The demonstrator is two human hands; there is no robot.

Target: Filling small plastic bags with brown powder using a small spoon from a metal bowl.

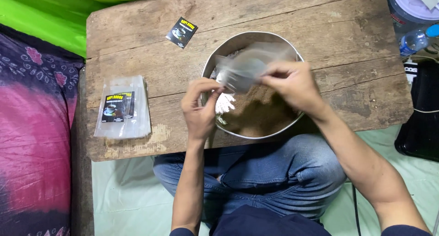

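A small clear plastic pouch [249,69] is held over a round metal bowl [215,62] by both hands. The left hand [200,108] is closed on the pouch's left end, thumb and fingers pinched, at about 9 o'clock of the bowl. The right hand [292,86] is closed on the pouch's right end, at about 3 o'clock of the bowl. The pouch is blurred, so whether anything is inside it cannot be told. Brown powder [258,114] is seen in the bowl, heaped toward 6 o'clock.

The bowl is set on a worn wooden board [137,30], its near rim at the board's front edge. At 9 o'clock of the bowl, well apart, a stack of clear pouches with dark labels [122,108] is laid flat. At 11 o'clock, 1 small black label card [181,32] is laid alone. At 2 o'clock, beyond the board's corner, a plastic bottle with a blue cap [418,40] is seen beside a white lid [411,2]. Crossed legs in blue jeans [274,172] are seen at 6 o'clock.
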